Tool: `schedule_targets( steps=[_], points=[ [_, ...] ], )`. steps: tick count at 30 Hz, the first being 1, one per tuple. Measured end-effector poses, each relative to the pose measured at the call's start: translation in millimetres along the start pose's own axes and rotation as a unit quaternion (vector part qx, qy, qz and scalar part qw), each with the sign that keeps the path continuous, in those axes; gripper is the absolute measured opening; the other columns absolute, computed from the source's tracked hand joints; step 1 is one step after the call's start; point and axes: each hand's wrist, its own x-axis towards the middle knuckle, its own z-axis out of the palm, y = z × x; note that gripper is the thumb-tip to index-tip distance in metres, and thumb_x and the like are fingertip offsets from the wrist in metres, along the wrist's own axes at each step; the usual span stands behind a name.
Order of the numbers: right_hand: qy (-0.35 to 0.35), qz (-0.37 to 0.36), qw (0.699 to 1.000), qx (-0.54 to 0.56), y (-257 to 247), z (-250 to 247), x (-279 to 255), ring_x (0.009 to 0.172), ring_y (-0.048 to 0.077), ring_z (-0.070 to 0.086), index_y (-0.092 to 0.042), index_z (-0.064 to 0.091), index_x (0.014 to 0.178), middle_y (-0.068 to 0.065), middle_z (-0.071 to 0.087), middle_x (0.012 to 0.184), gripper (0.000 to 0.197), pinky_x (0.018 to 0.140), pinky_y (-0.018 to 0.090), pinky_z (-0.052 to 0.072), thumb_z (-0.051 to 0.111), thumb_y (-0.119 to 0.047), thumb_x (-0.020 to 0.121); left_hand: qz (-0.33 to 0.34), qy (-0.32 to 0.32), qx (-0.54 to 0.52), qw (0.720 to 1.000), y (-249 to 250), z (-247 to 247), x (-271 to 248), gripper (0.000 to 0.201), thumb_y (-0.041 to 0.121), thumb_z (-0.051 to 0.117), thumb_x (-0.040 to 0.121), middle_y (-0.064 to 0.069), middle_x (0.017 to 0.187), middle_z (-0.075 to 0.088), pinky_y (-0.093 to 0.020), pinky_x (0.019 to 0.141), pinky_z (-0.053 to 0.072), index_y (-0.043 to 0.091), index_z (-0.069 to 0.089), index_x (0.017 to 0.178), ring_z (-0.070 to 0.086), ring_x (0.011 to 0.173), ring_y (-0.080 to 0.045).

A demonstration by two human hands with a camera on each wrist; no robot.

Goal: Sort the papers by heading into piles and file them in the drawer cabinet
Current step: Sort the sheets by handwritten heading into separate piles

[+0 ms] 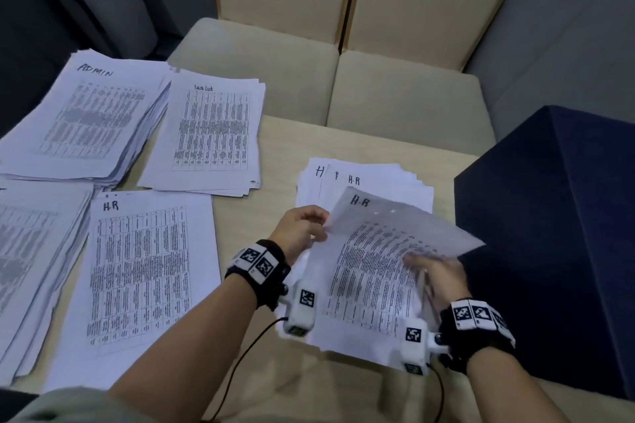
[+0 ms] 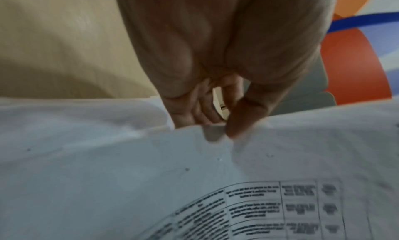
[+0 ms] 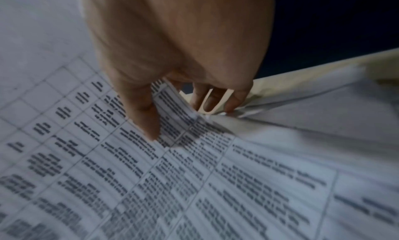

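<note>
Pale wood tabletop (image 1: 275,154) under my hands, cream chairs (image 1: 395,86) behind it. I have the lifted H.R sheet (image 1: 388,251) held above the unsorted H.R stack (image 1: 405,185): my left hand (image 1: 302,233) pinches its left edge, my right hand (image 1: 436,275) grips its right side, thumb on the print. To the left lie the H.R pile (image 1: 144,278), Task List pile (image 1: 209,134) and ADMIN pile (image 1: 86,117). A dark blue box (image 1: 556,233) stands to the right.

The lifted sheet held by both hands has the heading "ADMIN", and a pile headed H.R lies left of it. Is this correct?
Not quite: the head view shows the lifted sheet, held by the left hand and right hand, headed "H.R". The H.R pile does lie to its left.
</note>
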Motion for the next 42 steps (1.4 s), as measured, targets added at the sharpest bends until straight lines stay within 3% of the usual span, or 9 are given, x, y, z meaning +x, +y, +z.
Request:
schedule_targets(
  steps=[3, 6, 12, 16, 19, 25, 30, 35, 42],
  points=[
    [0.038, 0.015, 0.998, 0.055, -1.1, -9.5, -5.7, 0.078, 0.03, 0.065, 0.004, 0.064, 0.101, 0.017, 0.07, 0.094, 0.029, 0.073, 0.04, 0.054, 0.072, 0.002, 0.073, 0.028, 0.08, 0.136, 0.987, -9.8, 7.6, 17.8, 0.026, -0.009, 0.054, 0.08, -0.009, 0.094, 0.065, -0.032, 0.073, 0.052, 0.012, 0.064, 0.091, 0.06, 0.081, -0.021],
    [0.05, 0.029, 0.991, 0.125, 9.0, -16.3, -3.4, 0.088, 0.036, 0.067, 0.009, 0.059, 0.111, 0.021, 0.069, 0.103, 0.044, 0.081, 0.049, 0.057, 0.066, 0.006, 0.068, 0.023, 0.122, 0.308, 0.943, -18.1, 22.8, 24.3, 0.028, 0.005, 0.06, 0.087, -0.008, 0.11, 0.062, -0.031, 0.089, 0.048, 0.006, 0.057, 0.115, 0.059, 0.102, -0.024],
    [0.05, 0.032, 0.991, 0.12, 3.8, -22.2, -8.7, 0.098, 0.033, 0.064, -0.003, 0.057, 0.1, 0.015, 0.066, 0.108, 0.031, 0.093, 0.049, 0.05, 0.066, 0.007, 0.073, 0.018, 0.047, 0.411, 0.91, -23.4, 38.0, 23.1, 0.019, 0.01, 0.059, 0.088, 0.001, 0.071, 0.047, -0.025, 0.062, 0.036, 0.016, 0.049, 0.072, 0.048, 0.072, -0.024],
    [0.065, 0.013, 0.993, 0.099, 18.9, -27.4, 16.5, 0.105, 0.032, 0.066, -0.006, 0.055, 0.129, 0.011, 0.067, 0.12, 0.102, 0.091, 0.049, 0.054, 0.089, -0.022, 0.034, 0.084, -0.03, 0.339, 0.937, -17.4, 31.3, 13.3, 0.043, -0.013, 0.042, 0.083, 0.005, 0.055, 0.042, -0.016, 0.046, 0.034, 0.022, 0.043, 0.058, 0.04, 0.05, -0.013],
    [0.059, -0.01, 0.996, 0.06, -0.9, -19.7, 0.2, 0.086, 0.023, 0.066, 0.003, 0.062, 0.11, 0.011, 0.07, 0.099, 0.044, 0.069, 0.029, 0.05, 0.077, 0.002, 0.068, 0.092, -0.043, 0.293, 0.951, -16.0, 22.8, 12.6, 0.039, -0.02, 0.041, 0.077, -0.003, 0.064, 0.059, -0.023, 0.056, 0.049, 0.01, 0.063, 0.068, 0.054, 0.058, -0.014],
    [0.066, 0.003, 0.993, 0.094, 2.0, -19.1, 12.0, 0.087, 0.023, 0.064, -0.002, 0.055, 0.114, 0.011, 0.067, 0.103, 0.045, 0.065, 0.03, 0.047, 0.063, 0.018, 0.074, 0.062, 0.168, 0.415, 0.892, -24.8, 22.5, 23.5, 0.042, 0.012, 0.068, 0.084, -0.011, 0.119, 0.047, -0.028, 0.084, 0.042, 0.004, 0.047, 0.12, 0.052, 0.104, -0.027],
    [0.055, 0.009, 0.996, 0.076, 6.6, -17.7, 18.9, 0.08, 0.03, 0.066, -0.003, 0.064, 0.089, 0.015, 0.07, 0.092, 0.026, 0.064, 0.031, 0.048, 0.064, 0.017, 0.074, -0.014, 0.097, 0.509, 0.855, -23.0, 26.2, 24.6, 0.012, 0.021, 0.058, 0.09, -0.005, 0.088, 0.058, -0.029, 0.063, 0.042, 0.013, 0.049, 0.088, 0.056, 0.08, -0.027],
    [0.07, 0.003, 0.994, 0.082, 3.4, -21.0, 29.1, 0.085, 0.034, 0.069, -0.001, 0.068, 0.091, 0.018, 0.072, 0.092, 0.026, 0.075, 0.037, 0.054, 0.07, 0.014, 0.069, 0.113, 0.059, 0.335, 0.934, -26.8, 18.5, 21.7, 0.038, 0.006, 0.06, 0.086, 0.005, 0.059, 0.039, -0.026, 0.05, 0.026, 0.021, 0.036, 0.061, 0.036, 0.059, -0.017],
    [0.036, -0.027, 0.995, 0.088, -2.7, -12.8, 36.7, 0.094, 0.036, 0.071, -0.001, 0.071, 0.1, 0.017, 0.075, 0.099, 0.043, 0.088, 0.046, 0.056, 0.079, 0.011, 0.059, 0.045, -0.023, 0.087, 0.995, -13.9, 11.4, 16.7, 0.043, -0.027, 0.045, 0.073, -0.007, 0.069, 0.054, -0.021, 0.053, 0.032, 0.014, 0.055, 0.063, 0.046, 0.066, -0.018]
  ],
)
